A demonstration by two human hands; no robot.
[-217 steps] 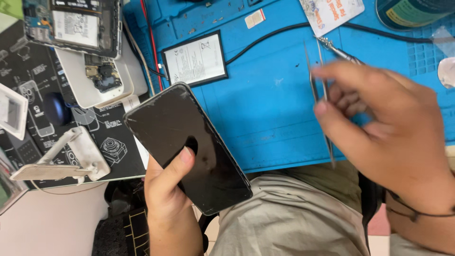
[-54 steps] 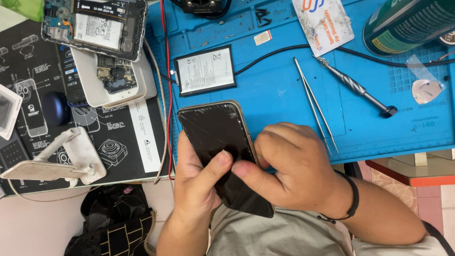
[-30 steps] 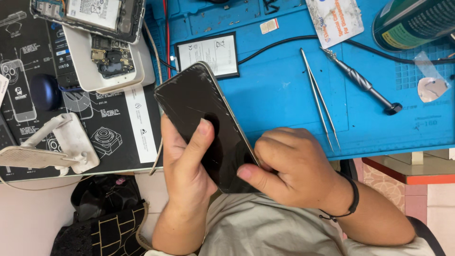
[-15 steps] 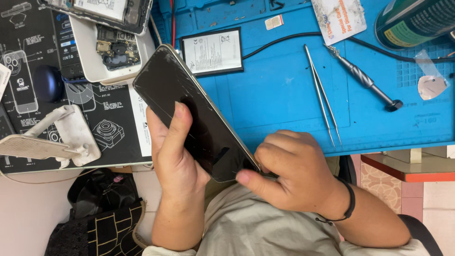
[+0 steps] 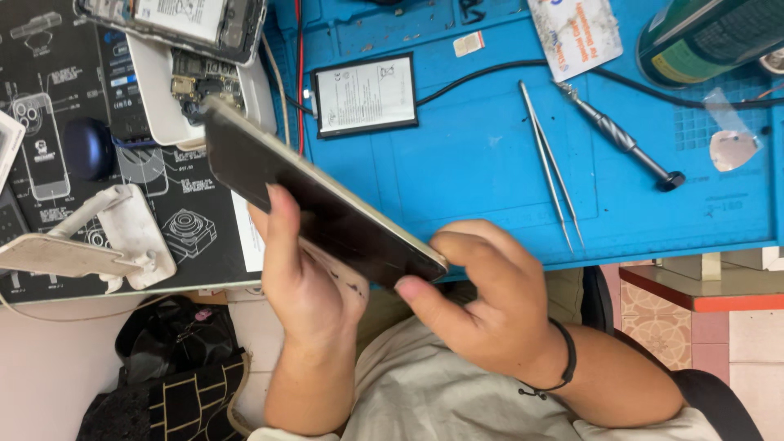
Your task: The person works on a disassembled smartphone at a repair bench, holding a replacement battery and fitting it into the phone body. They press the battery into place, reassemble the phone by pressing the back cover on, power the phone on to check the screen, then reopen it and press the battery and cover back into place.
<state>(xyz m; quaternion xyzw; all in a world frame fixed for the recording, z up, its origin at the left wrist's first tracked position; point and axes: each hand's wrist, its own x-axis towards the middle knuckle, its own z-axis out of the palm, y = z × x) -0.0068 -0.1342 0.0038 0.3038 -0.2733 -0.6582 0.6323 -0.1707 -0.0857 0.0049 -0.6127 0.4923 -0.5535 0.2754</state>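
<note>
I see a blue work mat (image 5: 490, 180) filling the upper right, with a black printed mat (image 5: 106, 204) beside it on the left. Over the seam between the two, just in front of my chest, I hold a black phone (image 5: 318, 208), tilted so that I look along its pale edge; its upper end reaches toward a white tray (image 5: 159, 106) and its lower end sits at my right thumb.

My left hand (image 5: 306, 286) cradles the phone from underneath, palm up, with the thumb laid across the dark glass and the fingers wrapped behind, out of sight. My right hand (image 5: 490, 302) is curled in a loose fist at the lower corner of the phone, thumb tip pressed against that corner; the other fingers are folded in, and I cannot tell whether they touch it. A black band circles the right wrist.

At the top left an opened phone (image 5: 175, 24) lies with its insides showing, resting partly on the white tray. A flat battery (image 5: 365, 94) lies on the blue mat just above the phone I hold. To the right are tweezers (image 5: 551, 175), then a screwdriver (image 5: 625, 139) lying at a slant, well apart from my hands. A green can (image 5: 710, 37) stands in the top right corner, with a card (image 5: 584, 33) near it and a clear pick (image 5: 731, 147) below it. A white stand (image 5: 90, 245) lies on the black mat.
</note>
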